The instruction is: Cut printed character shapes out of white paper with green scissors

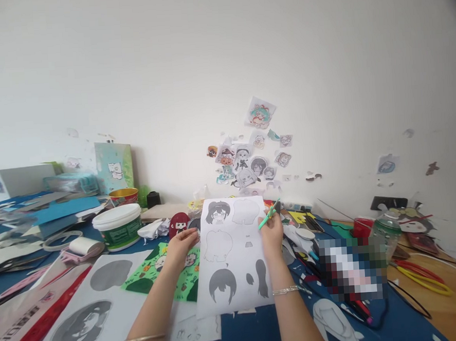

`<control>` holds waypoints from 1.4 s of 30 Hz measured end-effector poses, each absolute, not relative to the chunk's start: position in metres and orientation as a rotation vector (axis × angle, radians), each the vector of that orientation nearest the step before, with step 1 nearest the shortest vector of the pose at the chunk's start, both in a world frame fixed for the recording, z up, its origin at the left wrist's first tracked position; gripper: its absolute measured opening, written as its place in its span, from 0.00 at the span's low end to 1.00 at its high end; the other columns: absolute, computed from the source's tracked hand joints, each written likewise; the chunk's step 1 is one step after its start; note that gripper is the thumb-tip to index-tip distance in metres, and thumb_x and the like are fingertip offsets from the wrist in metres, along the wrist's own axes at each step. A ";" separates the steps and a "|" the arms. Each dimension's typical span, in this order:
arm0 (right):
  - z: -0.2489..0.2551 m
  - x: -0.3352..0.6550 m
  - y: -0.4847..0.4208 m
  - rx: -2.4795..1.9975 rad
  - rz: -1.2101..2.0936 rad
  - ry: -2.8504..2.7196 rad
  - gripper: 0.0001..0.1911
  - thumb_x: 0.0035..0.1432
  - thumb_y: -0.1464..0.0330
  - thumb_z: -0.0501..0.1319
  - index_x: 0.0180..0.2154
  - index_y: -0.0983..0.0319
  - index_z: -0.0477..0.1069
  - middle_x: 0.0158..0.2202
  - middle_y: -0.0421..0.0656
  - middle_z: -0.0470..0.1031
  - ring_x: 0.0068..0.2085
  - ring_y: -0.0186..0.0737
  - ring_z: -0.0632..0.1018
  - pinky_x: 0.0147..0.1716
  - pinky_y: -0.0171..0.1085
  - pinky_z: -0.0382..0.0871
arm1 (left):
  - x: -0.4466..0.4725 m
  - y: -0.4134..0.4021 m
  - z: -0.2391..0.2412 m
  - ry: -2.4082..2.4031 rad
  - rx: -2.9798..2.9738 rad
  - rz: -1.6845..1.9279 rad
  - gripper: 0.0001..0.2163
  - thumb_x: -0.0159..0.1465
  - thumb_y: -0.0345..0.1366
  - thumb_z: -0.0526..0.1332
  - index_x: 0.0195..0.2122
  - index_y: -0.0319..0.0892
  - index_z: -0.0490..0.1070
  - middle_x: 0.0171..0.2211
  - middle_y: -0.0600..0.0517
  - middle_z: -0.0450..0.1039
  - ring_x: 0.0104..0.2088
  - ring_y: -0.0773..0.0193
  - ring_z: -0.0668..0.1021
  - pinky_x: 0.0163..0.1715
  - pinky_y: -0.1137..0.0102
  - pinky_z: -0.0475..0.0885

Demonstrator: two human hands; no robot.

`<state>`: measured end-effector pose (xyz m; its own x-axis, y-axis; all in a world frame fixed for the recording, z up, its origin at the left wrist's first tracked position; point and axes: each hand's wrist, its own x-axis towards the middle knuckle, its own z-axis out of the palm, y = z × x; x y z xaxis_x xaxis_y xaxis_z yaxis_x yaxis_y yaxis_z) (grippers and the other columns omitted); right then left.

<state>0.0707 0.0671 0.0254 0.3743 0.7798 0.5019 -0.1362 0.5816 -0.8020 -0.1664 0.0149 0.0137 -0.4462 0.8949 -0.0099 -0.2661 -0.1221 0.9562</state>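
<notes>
White sheet (237,260) tilts over the surface (254,339): right fingers (276,223) pinch green scissors (265,221), left fingers (189,236) bunch by its left edge, whether gripping I cannot tell. Holding it flat, scissors angled clear, should prevent nicks.

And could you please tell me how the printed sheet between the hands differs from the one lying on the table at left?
The raised sheet is held up between the left hand and right hand, while the lying sheet rests on the table. The raised sheet carries several separate smaller figures; the lying sheet shows two large grey ones in view. Both are white paper with grey printing.
</notes>
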 end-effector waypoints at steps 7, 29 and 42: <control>0.029 0.071 0.063 -0.757 0.664 -1.018 0.18 0.43 0.69 0.60 0.40 0.63 0.65 0.40 0.48 0.73 0.43 0.44 0.74 0.40 0.39 0.67 | -0.164 0.016 0.014 1.273 0.818 1.651 0.08 0.47 0.28 0.66 0.30 0.36 0.73 0.31 0.47 0.76 0.30 0.64 0.77 0.35 0.71 0.73; 0.027 0.071 0.067 -0.708 0.658 -0.999 0.19 0.42 0.69 0.61 0.40 0.63 0.65 0.39 0.47 0.73 0.44 0.43 0.73 0.42 0.39 0.66 | -0.164 0.017 0.008 1.217 0.990 1.591 0.15 0.43 0.39 0.67 0.30 0.37 0.72 0.24 0.51 0.74 0.24 0.68 0.74 0.31 0.72 0.71; 0.024 0.073 0.070 -0.730 0.624 -1.004 0.17 0.43 0.69 0.60 0.39 0.63 0.66 0.37 0.46 0.75 0.42 0.42 0.74 0.40 0.38 0.66 | -0.160 0.013 0.014 1.188 0.993 1.549 0.13 0.43 0.36 0.68 0.30 0.38 0.71 0.26 0.49 0.76 0.29 0.63 0.77 0.33 0.70 0.71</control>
